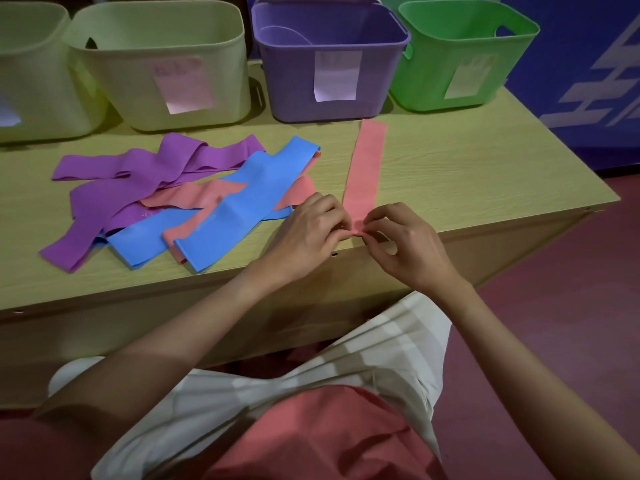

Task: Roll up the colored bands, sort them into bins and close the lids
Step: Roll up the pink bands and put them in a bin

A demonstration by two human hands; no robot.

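Lying flat and lengthwise on the table (467, 181), a pink band (367, 164) runs from just in front of the purple bin (329, 67) to the near edge, where its end sits between both hands. Left hand (311, 230) and right hand (405, 244) meet at that end, knuckles up, fingers curled, each pinching the band's end; the very tip looks slightly folded, though fingers partly hide it. Both forearms reach forward from the lower frame, converging at the table edge. To the left lies a loose heap of bands: purple bands (138, 178), blue bands (242, 199) and further pink bands (194, 199), overlapping and partly creased. All are thin, smooth, matte strips, apparently flattened loops. Along the far side stand four open plastic bins with rounded corners and paper labels: two pale yellow-green bins (166, 39), the purple one, which holds a curved band, and a green bin (460, 53) with a handle cut-out. Wood-grain laminate covers the tabletop.
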